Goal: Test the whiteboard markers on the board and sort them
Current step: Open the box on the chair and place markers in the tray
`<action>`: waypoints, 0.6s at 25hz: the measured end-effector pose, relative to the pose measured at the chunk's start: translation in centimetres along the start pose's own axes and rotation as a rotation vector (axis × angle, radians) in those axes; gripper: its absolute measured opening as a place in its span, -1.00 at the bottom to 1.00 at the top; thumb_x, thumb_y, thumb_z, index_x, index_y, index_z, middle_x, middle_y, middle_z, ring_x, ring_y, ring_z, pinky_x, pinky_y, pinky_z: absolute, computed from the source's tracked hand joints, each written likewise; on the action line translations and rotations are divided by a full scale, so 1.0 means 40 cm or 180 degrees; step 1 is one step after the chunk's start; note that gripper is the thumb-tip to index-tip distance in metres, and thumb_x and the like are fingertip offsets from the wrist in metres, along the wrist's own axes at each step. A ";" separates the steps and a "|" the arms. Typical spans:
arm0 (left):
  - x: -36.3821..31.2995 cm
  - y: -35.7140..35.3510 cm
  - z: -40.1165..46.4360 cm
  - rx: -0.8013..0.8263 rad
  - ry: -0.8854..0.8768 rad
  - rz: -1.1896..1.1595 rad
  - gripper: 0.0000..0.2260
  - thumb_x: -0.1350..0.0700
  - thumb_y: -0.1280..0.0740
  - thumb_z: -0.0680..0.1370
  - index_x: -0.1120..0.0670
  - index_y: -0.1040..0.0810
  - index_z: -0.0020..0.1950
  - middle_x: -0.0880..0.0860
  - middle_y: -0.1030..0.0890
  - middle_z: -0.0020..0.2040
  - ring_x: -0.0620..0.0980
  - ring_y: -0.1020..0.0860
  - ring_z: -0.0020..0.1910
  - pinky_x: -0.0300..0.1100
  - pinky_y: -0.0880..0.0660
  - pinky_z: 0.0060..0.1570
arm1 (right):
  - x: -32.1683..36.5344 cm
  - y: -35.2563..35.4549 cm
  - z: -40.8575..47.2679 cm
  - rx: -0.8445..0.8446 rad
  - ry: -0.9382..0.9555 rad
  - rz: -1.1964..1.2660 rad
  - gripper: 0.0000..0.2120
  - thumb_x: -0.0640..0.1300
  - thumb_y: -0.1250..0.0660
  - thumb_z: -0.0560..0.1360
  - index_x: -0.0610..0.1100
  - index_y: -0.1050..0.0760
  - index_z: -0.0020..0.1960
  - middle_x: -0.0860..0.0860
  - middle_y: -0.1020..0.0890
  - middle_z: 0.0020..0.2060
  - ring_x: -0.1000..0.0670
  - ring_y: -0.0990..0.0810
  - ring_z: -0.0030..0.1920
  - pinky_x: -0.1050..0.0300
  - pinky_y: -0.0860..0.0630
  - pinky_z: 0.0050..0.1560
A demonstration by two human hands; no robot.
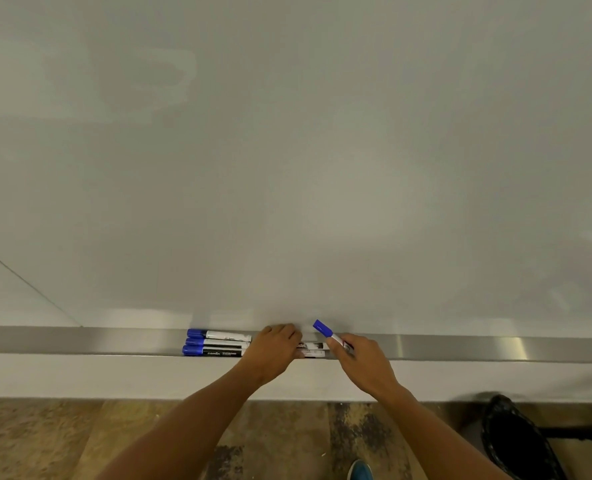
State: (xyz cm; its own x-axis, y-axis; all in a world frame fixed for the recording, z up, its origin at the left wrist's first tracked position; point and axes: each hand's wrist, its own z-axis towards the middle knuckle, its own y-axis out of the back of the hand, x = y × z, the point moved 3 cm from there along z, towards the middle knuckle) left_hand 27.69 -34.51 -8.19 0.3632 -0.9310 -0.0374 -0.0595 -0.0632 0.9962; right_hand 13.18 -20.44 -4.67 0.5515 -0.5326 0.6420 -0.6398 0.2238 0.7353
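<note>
While my right hand [360,362] grips a blue-capped marker [330,334], fingers curled round the barrel, its cap end points up and to the left toward the whiteboard [287,150], raised just above the metal tray [80,339]. The barrel's lower end is hidden inside the fist.

My left hand [275,344] lies knuckles-up on the tray just left of the right hand, fingers bent down over the markers there. I cannot tell whether it actually pinches one or only rests on them.

Left of my left hand: three blue-capped markers [215,342] lie side by side along the tray, touching, caps pointing away from the hands to the left; their right ends go under the left hand. The nearest one has a black label with print.

Between the two hands: white barrels with dark labels [311,348] show in the gap, lying flat in the tray; count unclear.

The board surface above both hands is blank, with faint smears at upper left.

Below my hands: a pale ledge, then mottled brown floor [62,438]. A black object [516,441] sits down to the right of my right forearm; I cannot tell what it is. A blue shoe tip [359,471] shows at the bottom edge.
</note>
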 end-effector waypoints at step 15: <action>0.064 0.028 -0.083 0.0006 0.0142 0.0406 -0.74 0.01 -0.26 0.62 0.08 -0.56 0.23 0.07 -0.58 0.20 0.08 -0.48 0.22 -0.04 -0.42 0.20 | 0.074 -0.092 0.075 0.0095 0.0799 -0.0875 -0.72 -0.09 -0.28 0.61 -0.05 -0.54 0.31 -0.03 -0.53 0.14 -0.02 -0.54 0.09 0.19 -0.52 0.15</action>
State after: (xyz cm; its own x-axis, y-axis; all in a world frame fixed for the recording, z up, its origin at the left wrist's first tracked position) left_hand 31.65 -35.78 -6.93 0.3937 -0.9145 0.0932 -0.1097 0.0539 0.9925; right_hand 15.56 -25.29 -6.16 0.8167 -0.3518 0.4574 -0.4628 0.0742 0.8833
